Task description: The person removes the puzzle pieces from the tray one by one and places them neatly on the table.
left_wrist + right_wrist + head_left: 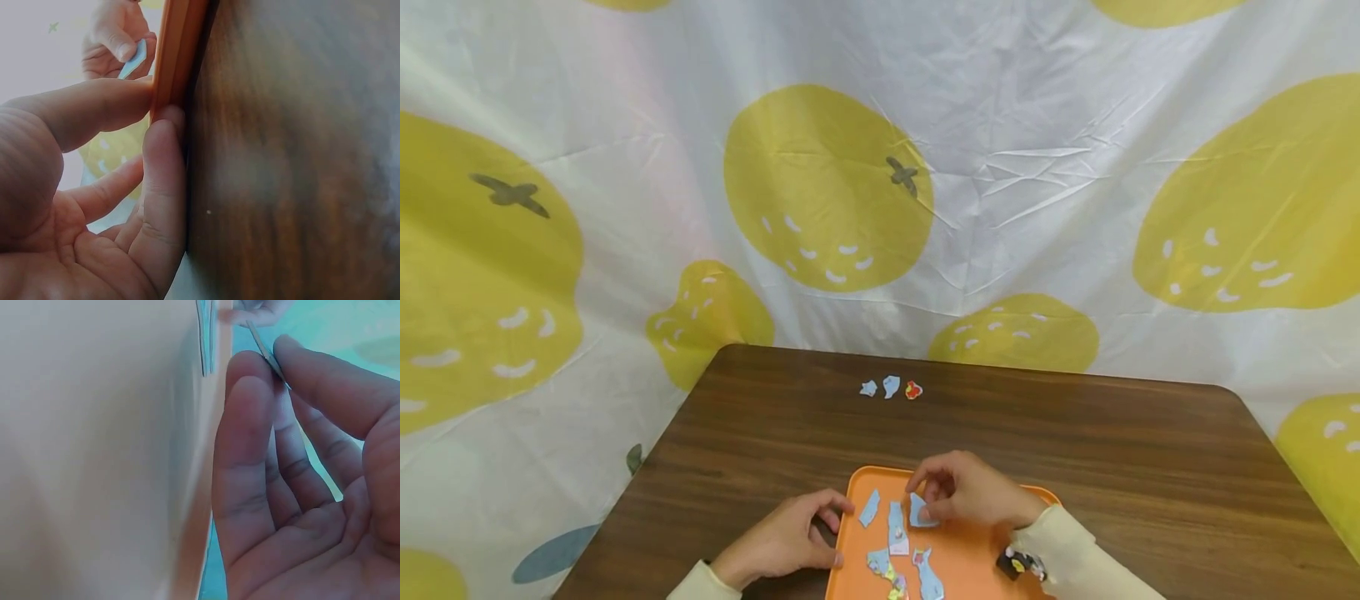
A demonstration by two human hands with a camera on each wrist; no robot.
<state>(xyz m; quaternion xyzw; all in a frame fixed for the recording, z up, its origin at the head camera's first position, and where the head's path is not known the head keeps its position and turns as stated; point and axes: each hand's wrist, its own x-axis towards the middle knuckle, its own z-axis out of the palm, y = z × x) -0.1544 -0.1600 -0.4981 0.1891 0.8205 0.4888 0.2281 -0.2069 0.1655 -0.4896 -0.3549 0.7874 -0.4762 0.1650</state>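
An orange tray point(977, 558) lies at the near edge of a dark wooden table point(1075, 450). My left hand point(838, 521) holds the tray's left rim point(178, 50), with a finger and the thumb point(159, 144) pinching that edge. My right hand point(925, 492) hovers over the tray and pinches a light blue puzzle piece point(920, 510) between thumb and fingertips. That piece shows edge-on as a thin sliver point(265, 350) in the right wrist view. Several more blue pieces point(897, 527) lie flat on the tray below the hands.
Three loose pieces lie in a row near the table's far edge: two blue point(891, 386) and one red point(913, 390). A white cloth with yellow fruit prints point(827, 183) hangs behind the table. The table's corners are rounded.
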